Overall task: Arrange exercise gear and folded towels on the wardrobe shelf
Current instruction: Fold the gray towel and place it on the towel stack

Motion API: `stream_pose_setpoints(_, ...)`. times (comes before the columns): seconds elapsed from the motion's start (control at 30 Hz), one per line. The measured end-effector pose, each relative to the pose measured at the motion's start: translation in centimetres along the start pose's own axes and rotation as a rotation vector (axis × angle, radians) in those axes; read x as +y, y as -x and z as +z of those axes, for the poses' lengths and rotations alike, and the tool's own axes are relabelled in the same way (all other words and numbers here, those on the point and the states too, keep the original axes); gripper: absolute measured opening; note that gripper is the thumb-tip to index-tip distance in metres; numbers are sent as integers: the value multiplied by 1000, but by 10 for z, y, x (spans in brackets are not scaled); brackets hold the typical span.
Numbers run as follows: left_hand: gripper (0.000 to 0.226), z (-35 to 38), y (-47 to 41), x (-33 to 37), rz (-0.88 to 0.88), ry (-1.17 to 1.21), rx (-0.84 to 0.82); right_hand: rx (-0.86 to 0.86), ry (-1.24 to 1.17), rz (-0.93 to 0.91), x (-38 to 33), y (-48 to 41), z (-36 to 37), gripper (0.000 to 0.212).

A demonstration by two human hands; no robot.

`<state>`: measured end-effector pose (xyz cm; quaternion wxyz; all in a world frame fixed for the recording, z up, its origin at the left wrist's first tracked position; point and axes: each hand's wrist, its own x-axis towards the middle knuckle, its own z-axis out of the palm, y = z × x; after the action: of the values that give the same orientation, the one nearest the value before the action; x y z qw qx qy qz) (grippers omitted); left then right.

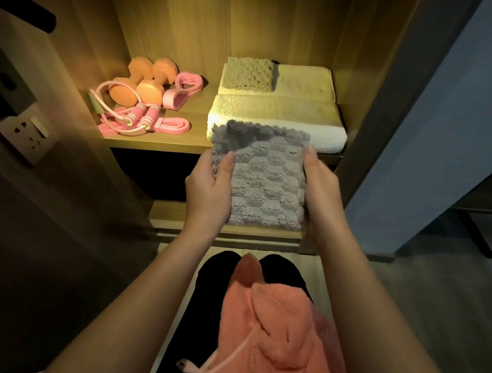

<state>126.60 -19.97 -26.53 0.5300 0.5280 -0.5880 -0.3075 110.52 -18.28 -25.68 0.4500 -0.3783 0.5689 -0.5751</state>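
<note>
A folded grey towel (265, 176) is held flat between both hands in front of the lit wardrobe shelf (164, 141), its far edge over the shelf's front. My left hand (208, 188) grips its left side with the thumb on top; my right hand (318, 191) grips the right side. On the shelf's right half lie a white folded towel (320, 133), a cream towel (307, 82) behind it and a small tan towel (248, 74) on top. On the left half sit two orange dumbbells (141, 82), a pink skipping rope (133, 115) and pink resistance bands (185, 87).
A salmon-pink towel (271, 341) lies over my lap at the bottom. A lower shelf (192, 226) runs under the hands. Wooden wardrobe walls close in both sides, and a wall socket (21, 132) sits at the left. A dark frame stands at the far right.
</note>
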Motion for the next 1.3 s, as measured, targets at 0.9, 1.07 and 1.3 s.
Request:
stream_pose_setpoints(0.9, 34, -7, -24, -17, 40, 115, -132, -186, 60, -35, 36, 0, -5, 28)
stream_pose_setpoints(1.07, 12, -11, -15, -11, 57, -2, -253, 33, -2, 58, 32, 1, 2, 42)
stream_pose_setpoints(1.3, 18, 2, -14, -7, 33, -105, -93, 159, 177, -171, 19, -1, 9, 35)
